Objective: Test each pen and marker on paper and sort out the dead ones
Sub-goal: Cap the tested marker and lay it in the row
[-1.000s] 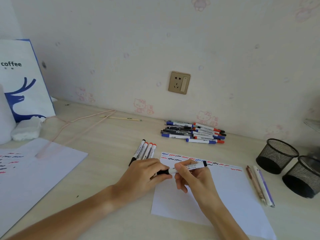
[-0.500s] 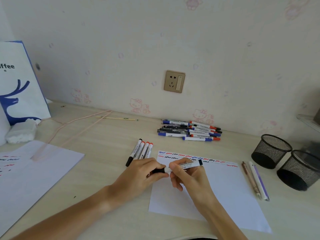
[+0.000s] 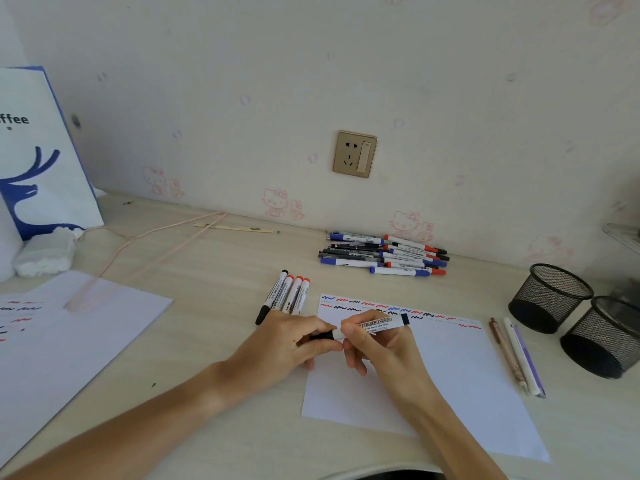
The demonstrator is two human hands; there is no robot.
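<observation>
Since the earlier frames little has shifted: the whiteboard marker is kept gripped by both hands at about the same spot over the paper, and only the view has drifted a bit, so the bag at the left is cut off more.

Head view. The marker is held roughly level, just above the top-left part of the test sheet, w/ its dark end cap pointing right. The black cap end is pinched by the left hand, thumb and fingers curled round it. The white barrel is wrapped by the right hand, index and thumb closed over it, remaining fingers curled beneath. Whether the cap is seated or partly pulled off cannot be told.

Rows of red, blue and black squiggles are seen along the sheet's top edge. Four markers are laid side by side just left of the sheet's top corner, one black-capped, three red-capped. A pile of pens and markers is stacked near the wall, well behind the sheet. Three pens are laid just right of the sheet. Two black mesh cups are set at the right, touching or nearly so. A second marked sheet is seen at the left, and a white-and-blue bag behind it.
</observation>
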